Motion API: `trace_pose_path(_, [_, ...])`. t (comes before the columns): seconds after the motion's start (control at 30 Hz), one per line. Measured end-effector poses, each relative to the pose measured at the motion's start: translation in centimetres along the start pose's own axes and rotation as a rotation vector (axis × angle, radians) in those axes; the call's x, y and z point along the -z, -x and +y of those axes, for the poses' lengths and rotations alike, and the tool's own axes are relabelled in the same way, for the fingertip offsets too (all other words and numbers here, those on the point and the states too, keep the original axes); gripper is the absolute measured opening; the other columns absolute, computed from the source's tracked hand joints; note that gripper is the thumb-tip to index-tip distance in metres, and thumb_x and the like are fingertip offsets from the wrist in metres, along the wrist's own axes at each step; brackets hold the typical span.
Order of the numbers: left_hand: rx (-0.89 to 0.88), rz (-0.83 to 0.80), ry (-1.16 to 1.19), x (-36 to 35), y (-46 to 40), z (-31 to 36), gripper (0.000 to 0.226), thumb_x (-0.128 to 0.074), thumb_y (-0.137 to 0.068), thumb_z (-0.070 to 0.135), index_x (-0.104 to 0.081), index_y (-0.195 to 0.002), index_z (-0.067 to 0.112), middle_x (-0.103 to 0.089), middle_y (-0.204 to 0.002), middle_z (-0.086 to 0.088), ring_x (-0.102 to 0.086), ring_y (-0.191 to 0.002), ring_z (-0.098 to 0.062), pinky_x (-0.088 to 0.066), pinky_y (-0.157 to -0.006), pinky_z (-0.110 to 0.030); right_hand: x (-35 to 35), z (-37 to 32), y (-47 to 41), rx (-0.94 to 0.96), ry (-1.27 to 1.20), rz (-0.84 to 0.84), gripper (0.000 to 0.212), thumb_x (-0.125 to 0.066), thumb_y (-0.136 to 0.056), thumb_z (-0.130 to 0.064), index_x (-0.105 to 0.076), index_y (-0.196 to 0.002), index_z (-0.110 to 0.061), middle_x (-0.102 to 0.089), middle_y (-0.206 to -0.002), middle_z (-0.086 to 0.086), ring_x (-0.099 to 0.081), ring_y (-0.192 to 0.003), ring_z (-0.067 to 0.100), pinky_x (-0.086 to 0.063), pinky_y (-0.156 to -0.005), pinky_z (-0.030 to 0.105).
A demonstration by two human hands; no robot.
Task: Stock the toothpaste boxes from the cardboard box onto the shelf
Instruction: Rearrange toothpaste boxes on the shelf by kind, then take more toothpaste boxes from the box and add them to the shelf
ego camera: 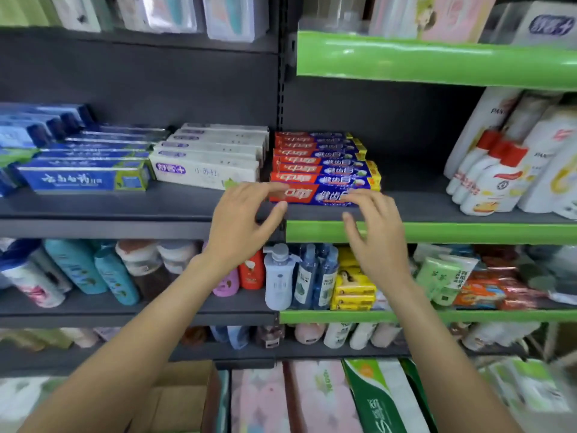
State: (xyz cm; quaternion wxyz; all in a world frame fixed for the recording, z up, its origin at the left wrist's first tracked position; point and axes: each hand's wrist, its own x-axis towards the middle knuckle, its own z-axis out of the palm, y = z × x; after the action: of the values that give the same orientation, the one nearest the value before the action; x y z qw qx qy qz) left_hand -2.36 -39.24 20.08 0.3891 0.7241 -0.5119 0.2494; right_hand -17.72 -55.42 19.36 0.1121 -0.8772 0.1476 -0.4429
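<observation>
I have both arms reaching up, my left hand and right hand with fingers loosely spread, gripping nothing. The front red-and-blue toothpaste box lies on the shelf at my fingertips, fronting its stack.

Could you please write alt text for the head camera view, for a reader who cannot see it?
Two bare hands, left hand and right hand, reach with spread fingers to the front red-and-blue toothpaste box of a row on a dark grey metal shelf. White toothpaste boxes sit beside it; an open brown cardboard box stands below.
</observation>
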Motion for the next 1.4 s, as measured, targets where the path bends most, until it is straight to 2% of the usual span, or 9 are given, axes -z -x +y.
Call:
trace_pose_path(0.17, [0.079,0.03,0.109,3.2,9.8,-1.9,0.026,-0.045,-0.094,0.029,-0.069,-0.093,0.018,-0.069,-0.068,0.011,-0.065,-0.062,-0.01,-0.049,-0.061,-0.028,-3.7,-6.4,6.9,0.208,-0.06,-0.103,0.02,-0.05,-0.09,-0.011,-0.067,-0.101,-0.007,-0.068,-0.095,0.004,-0.058,-0.088,0.021,-0.046,-0.078,0.03])
trace_pose_path(0.3, [0.441,-0.206,-0.036,5.5,21.0,-8.6,0.035,-0.039,-0.092,0.043,-0.067,-0.09,0.022,-0.068,-0.063,0.004,-0.066,-0.059,-0.02,-0.048,-0.052,-0.033,-9.3,-10.3,13.0,0.232,-0.078,-0.425,0.022,-0.047,-0.089,-0.016,-0.066,-0.101,-0.013,-0.067,-0.09,0.0,-0.06,-0.083,0.021,-0.049,-0.073,0.031])
trace_pose_path(0.43, [0.955,-0.699,-0.192,8.6,32.8,-16.9,0.044,-0.045,-0.082,0.051,-0.069,-0.094,0.016,-0.071,-0.091,-0.011,-0.066,-0.088,-0.033,-0.048,-0.069,-0.035,-15.9,-13.7,18.2,0.242,0.022,-0.791,0.024,-0.046,-0.082,-0.025,-0.064,-0.097,-0.021,-0.064,-0.081,-0.004,-0.062,-0.077,0.019,-0.05,-0.062,0.027])
trace_pose_path(0.53, [1.026,-0.912,-0.173,9.9,39.0,-20.9,0.046,-0.053,-0.078,0.043,-0.064,-0.111,0.013,-0.063,-0.116,-0.011,-0.059,-0.106,-0.032,-0.048,-0.087,-0.037,-21.1,-15.8,21.8,0.236,0.069,-1.016,0.028,-0.044,-0.076,-0.03,-0.064,-0.094,-0.024,-0.064,-0.08,-0.006,-0.064,-0.075,0.017,-0.049,-0.057,0.022])
trace_pose_path(0.63, [0.952,-1.022,-0.176,9.4,42.4,-23.2,0.049,-0.059,-0.083,0.025,-0.051,-0.129,0.011,-0.053,-0.126,-0.014,-0.049,-0.115,-0.034,-0.043,-0.094,-0.037,-26.4,-17.7,25.3,0.232,0.1,-1.223,0.032,-0.063,-0.074,-0.028,-0.064,-0.104,-0.018,-0.065,-0.094,0.003,-0.065,-0.088,0.025,-0.052,-0.067,0.028])
trace_pose_path(0.73, [0.804,-1.142,-0.229,7.2,45.8,-25.7,0.051,-0.055,-0.087,0.032,-0.044,-0.133,0.016,-0.049,-0.132,-0.01,-0.046,-0.118,-0.03,-0.039,-0.097,-0.033,-31.6,-19.2,29.3,0.175,0.138,-1.456,0.049,-0.058,-0.088,-0.029,-0.043,-0.133,-0.016,-0.05,-0.128,0.008,-0.046,-0.12,0.03,-0.047,-0.086,0.039])
trace_pose_path(0.97, [0.465,-1.525,-0.139,-0.2,52.1,-29.3,0.073,-0.06,-0.081,0.052,-0.031,-0.139,0.018,-0.039,-0.136,-0.007,-0.035,-0.127,-0.026,-0.04,-0.098,-0.038,-40.3,-17.8,39.1,0.095,0.308,-1.776,0.067,-0.063,-0.085,-0.039,-0.036,-0.139,-0.009,-0.04,-0.139,0.014,-0.039,-0.125,0.033,-0.031,-0.102,0.043])
trace_pose_path(1.27, [0.175,-1.608,-0.436,-2.8,53.5,-28.7,0.062,-0.043,-0.095,0.016,-0.01,-0.148,0.017,-0.015,-0.15,-0.019,-0.017,-0.138,-0.033,-0.028,-0.105,-0.044,-43.6,-15.9,42.4,-0.081,0.139,-1.801,0.105,-0.072,-0.074,-0.047,-0.005,-0.15,-0.019,-0.019,-0.155,0.008,-0.023,-0.139,0.03,-0.022,-0.111,0.043])
trace_pose_path(1.4, [0.214,-1.612,-0.469,-2.7,53.5,-28.6,0.067,-0.049,-0.093,0.025,-0.011,-0.148,0.016,-0.019,-0.148,-0.02,-0.02,-0.136,-0.032,-0.024,-0.108,-0.044,-44.3,-16.6,42.9,-0.074,0.259,-1.742,0.104,-0.074,-0.067,-0.053,-0.018,-0.146,-0.016,-0.031,-0.147,0.014,-0.031,-0.131,0.033,-0.028,-0.105,0.043])
